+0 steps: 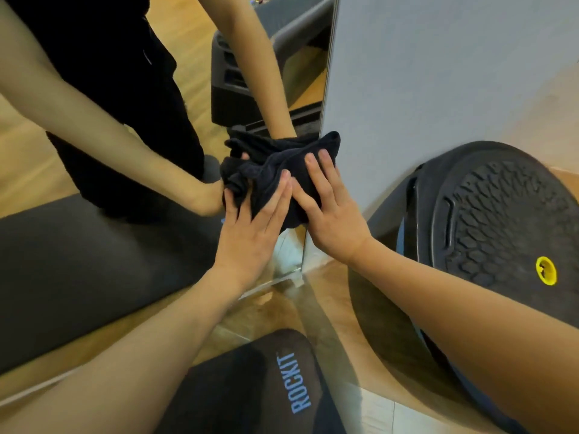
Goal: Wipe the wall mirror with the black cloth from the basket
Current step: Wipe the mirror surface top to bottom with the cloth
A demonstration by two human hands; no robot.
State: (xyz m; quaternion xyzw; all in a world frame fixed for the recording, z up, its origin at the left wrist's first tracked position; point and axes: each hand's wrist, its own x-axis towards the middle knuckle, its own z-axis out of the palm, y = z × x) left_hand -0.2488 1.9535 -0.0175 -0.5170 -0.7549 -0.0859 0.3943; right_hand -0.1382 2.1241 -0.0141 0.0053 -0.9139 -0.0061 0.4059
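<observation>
The black cloth [275,177] is bunched into a thick wad and pressed flat against the wall mirror [175,98], low down near its right edge, where the glass meets the grey wall panel [438,89]. Both hands lie on it with fingers straight and spread rather than curled: the left hand [250,227] covers the lower left of the wad, the right hand [329,211] the right side, their fingertips almost meeting on the fabric. Neither hand grips the cloth; they pin it to the glass by palm and finger pressure. The step in hand appears to be wiping this lower corner. To do it well, the pressure should probably stay even across both palms so the wad slides without rolling up, and strokes should overlap and run right to the frame edge, where part of the cloth already spills past the mirror onto the panel. A loose fold at the top could drag and smear, so tucking it under would likely help. Reflected arms and dark clothing show in the glass. To the right a black balance trainer [501,220] leans against the wall, and a dark mat marked ROCKIT [282,386] lies on the wooden floor [269,311] below.
</observation>
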